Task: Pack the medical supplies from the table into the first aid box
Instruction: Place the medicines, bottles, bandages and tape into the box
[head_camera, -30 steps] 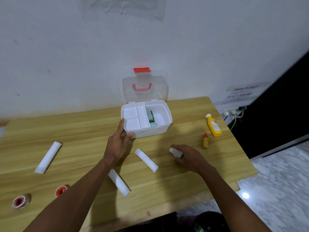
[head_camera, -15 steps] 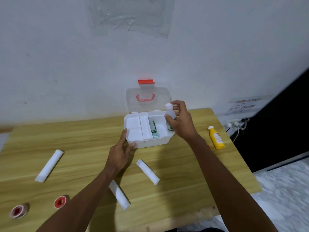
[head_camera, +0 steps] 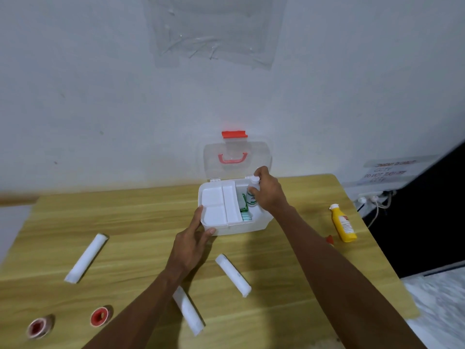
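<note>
The white first aid box (head_camera: 256, 224) stands open near the wall, its clear lid (head_camera: 260, 157) upright with a red handle. My right hand (head_camera: 268, 192) holds a small white bottle (head_camera: 252, 193) upright inside the box's right compartment, beside green packets (head_camera: 243, 206). My left hand (head_camera: 192, 241) rests against the box's front left corner, fingers spread. Three white gauze rolls lie on the table: one on the left (head_camera: 86, 258), one in the middle (head_camera: 233, 274), one (head_camera: 189, 311) partly under my left forearm.
A yellow bottle (head_camera: 343, 224) lies at the table's right side, with a small red-capped item (head_camera: 329, 240) peeking out beside my right forearm. Two red tape rolls (head_camera: 101, 316) (head_camera: 39, 328) sit at the front left. The wooden table (head_camera: 141, 215) ends at the right near a wall socket (head_camera: 372, 197).
My right hand picked the small white bottle off the table, carried it to the box and has lowered it into the right compartment. My left hand stayed at the box.
</note>
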